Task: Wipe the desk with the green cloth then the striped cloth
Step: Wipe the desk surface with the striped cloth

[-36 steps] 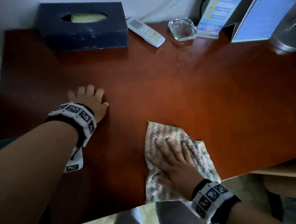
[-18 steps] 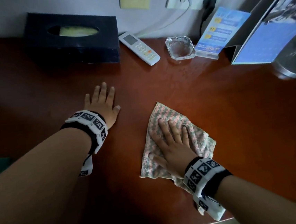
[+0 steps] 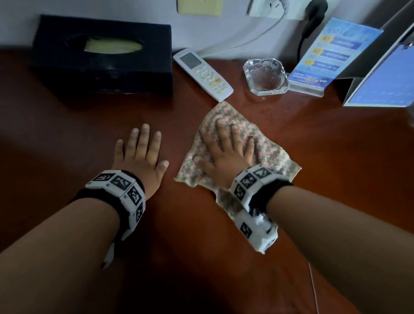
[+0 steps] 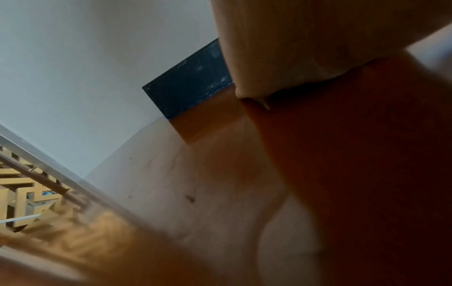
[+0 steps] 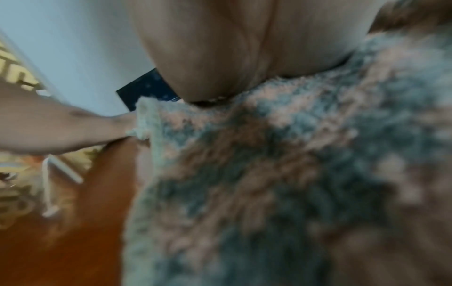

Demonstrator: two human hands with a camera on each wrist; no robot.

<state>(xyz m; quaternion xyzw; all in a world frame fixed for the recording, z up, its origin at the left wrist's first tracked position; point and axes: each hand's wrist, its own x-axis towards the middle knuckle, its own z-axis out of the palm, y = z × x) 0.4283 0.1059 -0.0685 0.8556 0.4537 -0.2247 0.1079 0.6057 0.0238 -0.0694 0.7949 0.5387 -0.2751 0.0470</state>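
Cloth (image 3: pixel 263 149) edge seemingly touching remote (image 3: pixel 204 74)

Both forearms reach toward twelve o'clock, left hand (image 3: pixel 142 160) and right hand (image 3: pixel 228 152) flat, palms down, fingers straight.

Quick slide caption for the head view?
Right hand presses the striped cloth flat on the desk; left hand rests beside it.

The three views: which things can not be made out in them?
- Green cloth: in no view; nothing shows where it lies.
- Printing on the blue leaflet in a clear stand: head view, too small to read.
- Pink-and-green striped cloth: right wrist view blurs it; the flat right hand hides its middle.
- Dark tissue box: left wrist view, the left hand hides part.
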